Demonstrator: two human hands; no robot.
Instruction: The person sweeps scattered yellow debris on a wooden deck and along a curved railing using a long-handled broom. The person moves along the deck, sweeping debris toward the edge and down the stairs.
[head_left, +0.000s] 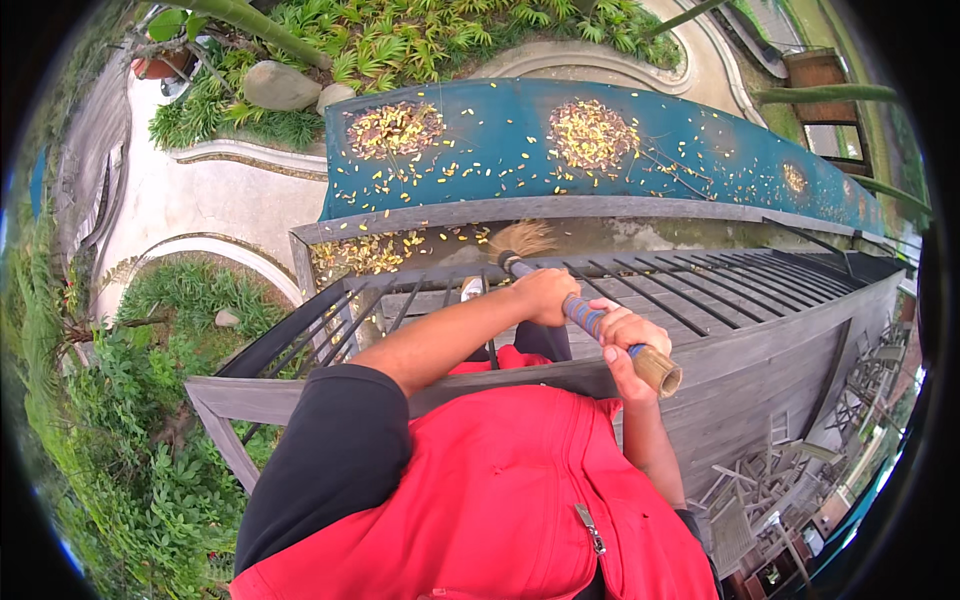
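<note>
My left hand (547, 295) grips the shaft of a broom (582, 313), its handle wrapped in blue and purplish bands. Nearer the open, hollow end of the handle, which looks like bamboo, my right hand (632, 341) is closed around it. The straw bristles (525, 238) reach beyond the black metal railing, over a strip with fallen yellow leaves (364, 253) at its left. Past that strip lies a teal awning (495, 172) with scattered leaves and a round leaf pile (592, 133); another leaf pile (395, 129) lies to its left.
A wooden handrail (465, 390) crosses in front of my waist, with black metal bars (675, 292) beyond it. A grey wooden beam (480, 213) edges the awning. Wooden chairs (750, 487) stand on the deck at lower right. Paths and plants lie below at left.
</note>
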